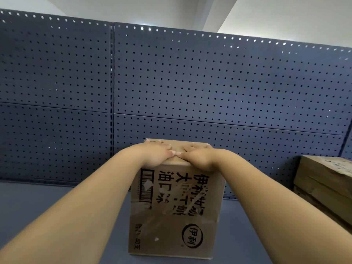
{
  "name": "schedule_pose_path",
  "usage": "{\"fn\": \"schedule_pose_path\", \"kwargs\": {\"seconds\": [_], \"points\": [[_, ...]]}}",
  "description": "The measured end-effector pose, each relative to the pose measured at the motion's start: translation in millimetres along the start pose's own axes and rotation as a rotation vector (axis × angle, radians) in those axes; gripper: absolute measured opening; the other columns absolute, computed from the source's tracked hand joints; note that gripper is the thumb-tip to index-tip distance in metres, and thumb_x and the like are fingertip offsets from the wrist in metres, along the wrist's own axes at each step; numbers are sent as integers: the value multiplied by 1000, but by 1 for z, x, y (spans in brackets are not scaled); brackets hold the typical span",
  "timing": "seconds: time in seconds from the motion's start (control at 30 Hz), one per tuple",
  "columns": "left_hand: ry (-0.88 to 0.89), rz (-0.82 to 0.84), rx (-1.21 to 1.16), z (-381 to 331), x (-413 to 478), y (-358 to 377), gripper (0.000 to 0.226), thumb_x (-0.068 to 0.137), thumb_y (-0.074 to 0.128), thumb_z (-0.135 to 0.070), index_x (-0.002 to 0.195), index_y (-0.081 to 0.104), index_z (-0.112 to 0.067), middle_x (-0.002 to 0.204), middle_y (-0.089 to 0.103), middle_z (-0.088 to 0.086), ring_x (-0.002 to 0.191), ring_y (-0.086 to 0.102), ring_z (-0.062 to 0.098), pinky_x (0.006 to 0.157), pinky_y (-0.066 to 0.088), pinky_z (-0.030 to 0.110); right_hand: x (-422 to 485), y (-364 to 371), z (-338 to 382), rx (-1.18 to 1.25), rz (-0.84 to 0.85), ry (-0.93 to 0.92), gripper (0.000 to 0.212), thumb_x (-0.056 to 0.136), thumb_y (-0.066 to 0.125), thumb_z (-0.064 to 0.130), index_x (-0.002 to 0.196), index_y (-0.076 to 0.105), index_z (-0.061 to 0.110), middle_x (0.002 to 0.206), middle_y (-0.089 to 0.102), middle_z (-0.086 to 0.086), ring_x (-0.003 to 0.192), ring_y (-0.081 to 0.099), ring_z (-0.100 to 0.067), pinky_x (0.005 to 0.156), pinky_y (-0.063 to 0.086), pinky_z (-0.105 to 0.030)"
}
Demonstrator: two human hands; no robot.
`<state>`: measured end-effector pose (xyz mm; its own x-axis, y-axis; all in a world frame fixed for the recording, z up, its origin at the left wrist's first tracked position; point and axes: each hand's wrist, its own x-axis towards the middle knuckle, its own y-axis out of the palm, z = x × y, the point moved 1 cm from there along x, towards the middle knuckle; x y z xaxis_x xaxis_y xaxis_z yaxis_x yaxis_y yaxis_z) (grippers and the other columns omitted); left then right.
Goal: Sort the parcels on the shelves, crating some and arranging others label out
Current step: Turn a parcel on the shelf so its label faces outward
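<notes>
A brown cardboard parcel [175,212] stands upright on the blue shelf [47,202], its printed side with black characters, a barcode and clear tape facing me. My left hand [154,154] lies flat over the top left edge of the parcel, fingers curled onto its top. My right hand [198,156] grips the top right edge the same way. The thumbs almost meet at the middle of the top edge.
A blue perforated back panel [190,82] rises behind the shelf. A second brown cardboard box [323,187] sits at the right end of the shelf. Bare shelf surface stretches to the left of the parcel.
</notes>
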<state>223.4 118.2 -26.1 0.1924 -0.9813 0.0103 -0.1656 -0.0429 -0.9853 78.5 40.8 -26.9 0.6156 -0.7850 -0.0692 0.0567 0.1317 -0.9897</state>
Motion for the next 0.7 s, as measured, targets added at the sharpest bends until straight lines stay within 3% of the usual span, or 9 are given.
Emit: {"fn": "schedule_pose_path", "kwargs": {"seconds": [0.13,0.3,0.53,0.63,0.7], "points": [[19,29,111,-1,-1,-1,51,104,16,-30,152,18,-14,160,15,9,148,10,25,120,6,46,-4,-4,2,-33,-12,-35,65,97,13,58,154,14,28,163,9,1,151,-1,-22,120,0,-48],[-31,-19,-8,-5,-6,-2,47,105,19,-24,151,23,-12,159,19,10,147,14,25,119,10,41,-17,-7,7,-24,3,-39,59,102,16,52,154,16,26,163,10,0,150,1,-21,121,-3,-46],[-49,-71,-155,-4,-12,-3,49,104,21,-31,151,25,-17,159,20,7,146,17,25,119,14,41,-17,-6,6,18,-39,-41,60,99,19,56,148,32,23,160,23,-1,147,14,-25,119,9,-48],[-67,-177,-315,-8,-18,-4,43,104,29,-24,146,39,-18,153,34,7,140,31,27,114,25,39,-14,-2,2,55,-63,-56,60,96,18,60,151,23,35,163,13,2,150,-3,-25,120,-2,-50],[-90,-219,-416,-8,-21,-7,38,100,41,-30,131,57,-14,140,51,9,127,48,28,104,38,38,-15,-1,0,86,-70,-69,58,95,19,62,149,23,43,163,8,0,150,-10,-28,119,-7,-52]]}}
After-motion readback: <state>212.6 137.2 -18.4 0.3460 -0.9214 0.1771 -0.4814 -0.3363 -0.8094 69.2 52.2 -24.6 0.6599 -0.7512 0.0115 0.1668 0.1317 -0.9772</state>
